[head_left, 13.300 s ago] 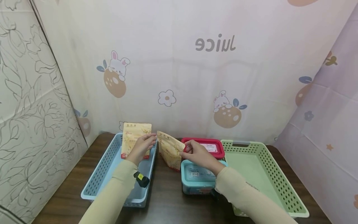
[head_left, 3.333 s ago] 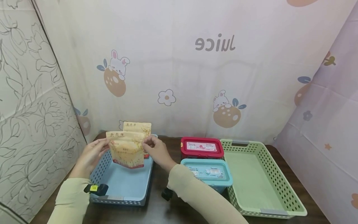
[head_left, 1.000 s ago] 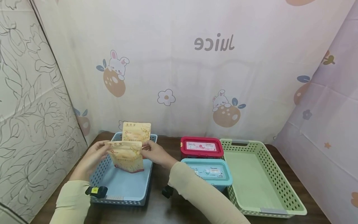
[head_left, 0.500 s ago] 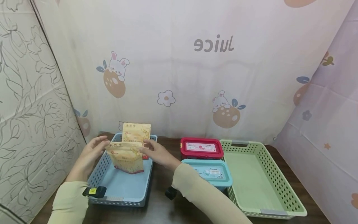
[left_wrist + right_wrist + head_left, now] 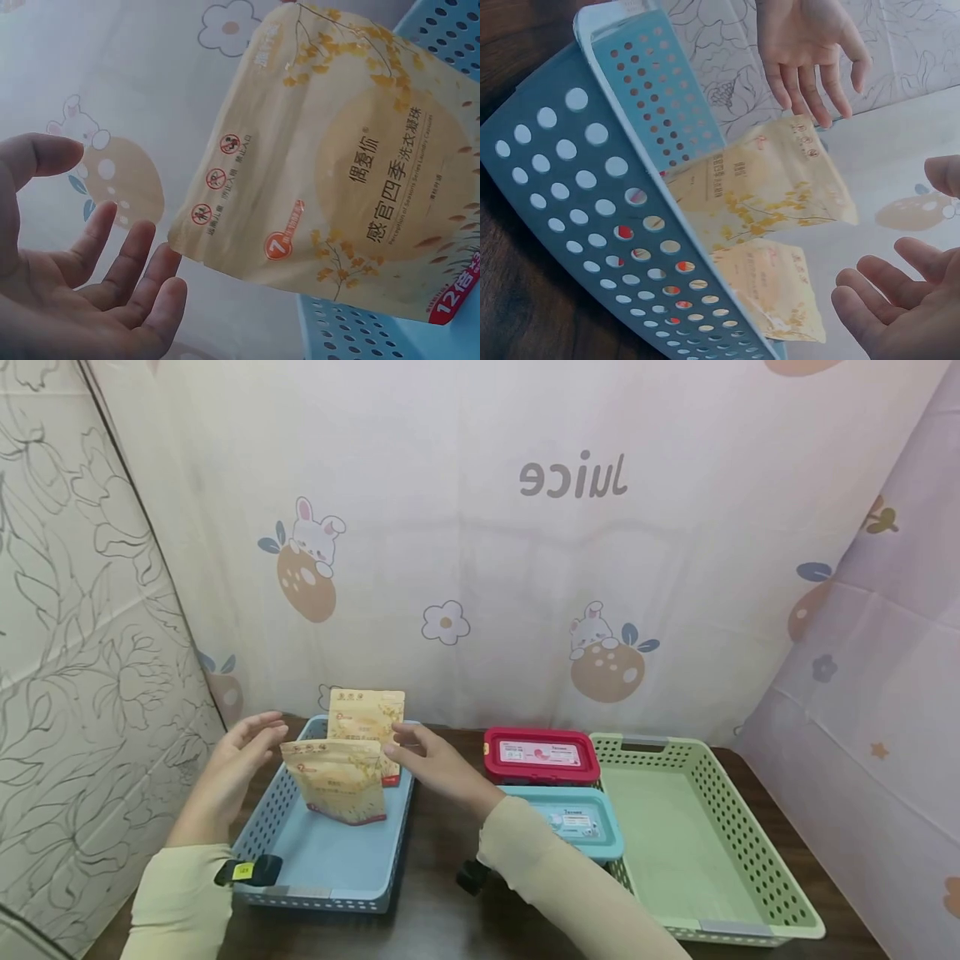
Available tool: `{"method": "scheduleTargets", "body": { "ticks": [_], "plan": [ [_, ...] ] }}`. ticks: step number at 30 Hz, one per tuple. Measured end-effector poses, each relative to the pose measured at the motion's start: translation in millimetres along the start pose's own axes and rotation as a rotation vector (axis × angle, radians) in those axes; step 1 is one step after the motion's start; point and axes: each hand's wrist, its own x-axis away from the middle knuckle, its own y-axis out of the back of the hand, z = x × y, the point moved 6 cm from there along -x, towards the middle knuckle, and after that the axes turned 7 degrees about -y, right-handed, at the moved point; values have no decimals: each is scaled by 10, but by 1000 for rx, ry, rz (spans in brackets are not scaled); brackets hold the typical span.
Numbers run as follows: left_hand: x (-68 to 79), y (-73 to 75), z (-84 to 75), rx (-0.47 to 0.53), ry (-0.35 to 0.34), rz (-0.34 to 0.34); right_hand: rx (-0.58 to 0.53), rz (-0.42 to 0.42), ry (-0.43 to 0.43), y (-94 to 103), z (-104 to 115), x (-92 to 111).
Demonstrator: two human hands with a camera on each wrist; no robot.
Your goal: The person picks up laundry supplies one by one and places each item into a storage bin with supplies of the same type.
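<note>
Inside the blue basket point(image 5: 337, 860) stand two cream laundry capsule pouches with red bottom edges. The front pouch point(image 5: 341, 785) leans slightly back, in front of the rear pouch point(image 5: 365, 714). My left hand point(image 5: 228, 768) is beside the front pouch's upper left corner, thumb apart from the fingers and nothing held. In the left wrist view a fingertip is at or very near that pouch's corner; touch cannot be told. My right hand point(image 5: 442, 768) hovers by the pouches' right side, fingers loosely bent and holding nothing. The right wrist view shows a gap between this hand and both pouches.
A red-lidded box point(image 5: 542, 756) stands behind a turquoise-lidded box point(image 5: 577, 818) at mid-table. To their right lies a green basket point(image 5: 690, 843) with perforated walls. The dark wooden table point(image 5: 435, 860) shows between the blue basket and the boxes. A printed curtain point(image 5: 480, 568) hangs behind.
The front pouch was carried left from beside the boxes into the blue basket and lowered. Both hands then let go and drew apart, left hand leftward, right hand rightward.
</note>
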Motion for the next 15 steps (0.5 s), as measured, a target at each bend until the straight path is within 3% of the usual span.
{"method": "scheduleTargets", "body": {
  "ticks": [15],
  "plan": [
    [26,-7,-151,23,-76,-16,-12,-13,30,136,61,136]
  ]
}}
